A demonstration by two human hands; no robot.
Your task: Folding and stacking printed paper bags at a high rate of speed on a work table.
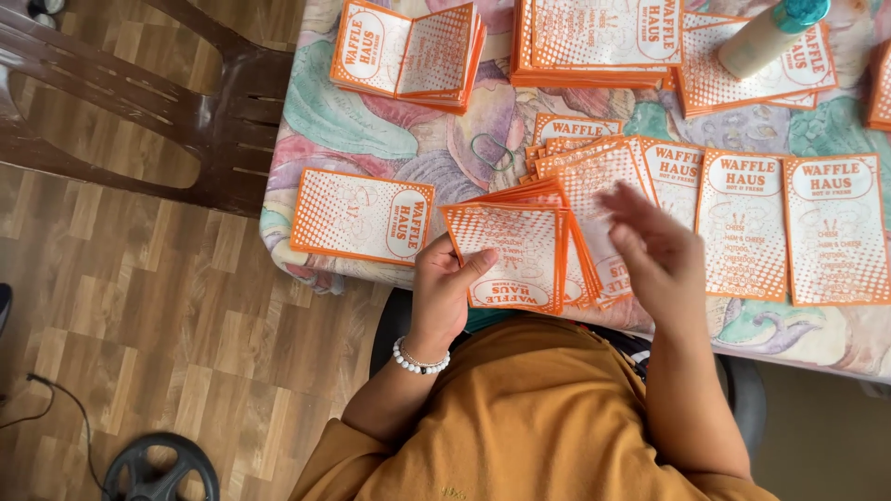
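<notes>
My left hand (444,283) grips a stack of orange-and-white printed cards (510,250) by its left edge, thumb on top, just above the table's near edge. My right hand (654,255) hovers blurred beside the stack's right side, fingers spread, holding nothing that I can see. More of the same cards fan out under and behind the held stack (585,172). A white bead bracelet circles my left wrist.
Single cards lie on the floral tablecloth (371,121) at left (362,216) and right (835,229). Card piles (408,51) and a bottle with a teal cap (770,32) sit at the back. A brown plastic chair (213,121) stands left of the table.
</notes>
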